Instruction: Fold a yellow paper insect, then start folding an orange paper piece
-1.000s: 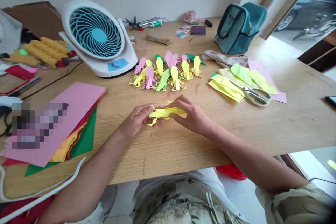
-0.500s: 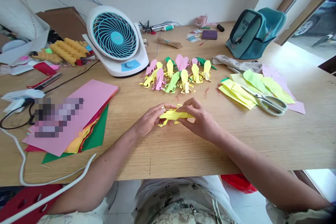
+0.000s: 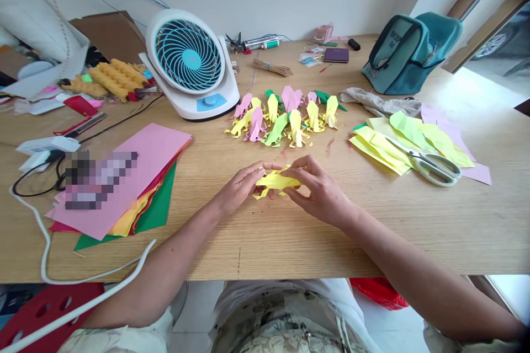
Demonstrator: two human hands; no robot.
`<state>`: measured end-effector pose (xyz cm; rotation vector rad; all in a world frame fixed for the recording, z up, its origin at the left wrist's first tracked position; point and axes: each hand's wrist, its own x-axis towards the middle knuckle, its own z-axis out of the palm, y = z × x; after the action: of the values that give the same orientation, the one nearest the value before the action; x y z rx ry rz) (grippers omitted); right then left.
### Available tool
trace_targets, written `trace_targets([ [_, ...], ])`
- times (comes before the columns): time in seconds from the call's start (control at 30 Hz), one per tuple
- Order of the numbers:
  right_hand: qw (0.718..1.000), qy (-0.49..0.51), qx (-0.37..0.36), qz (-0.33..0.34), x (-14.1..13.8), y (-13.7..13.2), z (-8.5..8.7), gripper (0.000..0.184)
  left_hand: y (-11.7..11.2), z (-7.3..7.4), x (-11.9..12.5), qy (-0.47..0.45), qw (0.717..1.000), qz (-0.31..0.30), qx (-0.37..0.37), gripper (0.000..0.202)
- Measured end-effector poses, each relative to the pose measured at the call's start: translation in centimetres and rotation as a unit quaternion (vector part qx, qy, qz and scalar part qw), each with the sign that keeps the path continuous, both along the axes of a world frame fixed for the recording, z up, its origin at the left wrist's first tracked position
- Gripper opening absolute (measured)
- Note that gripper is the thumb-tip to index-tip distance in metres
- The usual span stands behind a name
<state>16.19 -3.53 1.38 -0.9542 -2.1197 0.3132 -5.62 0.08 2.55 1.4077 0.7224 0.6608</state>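
Between my hands, just above the wooden table (image 3: 215,253), is a yellow folded paper piece (image 3: 276,181) with cut strips sticking out below it. My left hand (image 3: 242,187) grips its left end, fingers closed around the paper. On the right end, my right hand (image 3: 317,190) pinches the paper between thumb and fingers. Beyond my hands stands a cluster of folded paper figures in pink, yellow and green, among them a yellow paper figure (image 3: 295,127) and a pink paper figure (image 3: 255,123), with fringed strips at their bottoms.
Scissors (image 3: 439,170) lie on yellow and green paper (image 3: 376,146) to the right. At left are stacked coloured sheets (image 3: 157,140) and a white cable (image 3: 45,253). A fan (image 3: 190,60) stands behind, with a teal bag (image 3: 397,55) at back right.
The whole view has shifted slightly, so things appear a little further right. Both hands keep hold of the yellow paper, and its strips have tilted slightly.
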Motion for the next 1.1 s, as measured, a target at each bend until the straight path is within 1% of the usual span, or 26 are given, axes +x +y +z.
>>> trace_targets([
  [0.13, 1.0, -0.017, 0.013, -0.016, -0.01, -0.08, -0.12, 0.034, -0.11, -0.11, 0.01, 0.003, 1.0, -0.005, 0.003, 0.045],
  [0.2, 0.999, -0.018, 0.027, -0.014, 0.01, -0.08, -0.19, 0.033, -0.1, -0.19, 0.01, 0.001, 1.0, -0.003, 0.006, 0.044],
  [0.33, 0.998, -0.042, 0.049, -0.007, 0.11, -0.09, -0.16, 0.033, 0.04, -0.42, 0.07, -0.02, 1.0, 0.01, -0.013, 0.042],
  [0.57, 0.987, -0.101, 0.122, -0.031, 0.09, -0.27, 0.01, 0.028, -0.04, -0.36, 0.36, -0.041, 0.999, 0.019, -0.024, 0.039],
  [0.7, 0.982, -0.112, 0.144, -0.045, 0.02, -0.3, -0.07, 0.028, -0.05, -0.27, 0.43, -0.044, 0.998, 0.024, -0.029, 0.039],
  [0.8, 0.984, -0.106, 0.14, -0.039, 0.04, -0.3, -0.18, 0.028, 0.02, -0.25, 0.32, -0.034, 0.999, 0.024, -0.024, 0.038],
  [0.93, 0.989, -0.093, 0.104, -0.041, 0.02, -0.37, -0.25, 0.028, 0.08, -0.33, 0.18, -0.021, 0.999, 0.023, -0.011, 0.037],
  [1.1, 0.993, -0.078, 0.07, -0.055, -0.17, -0.53, -0.17, 0.025, 0.17, -0.7, 0.04, 0.013, 0.999, 0.035, 0.006, 0.037],
])
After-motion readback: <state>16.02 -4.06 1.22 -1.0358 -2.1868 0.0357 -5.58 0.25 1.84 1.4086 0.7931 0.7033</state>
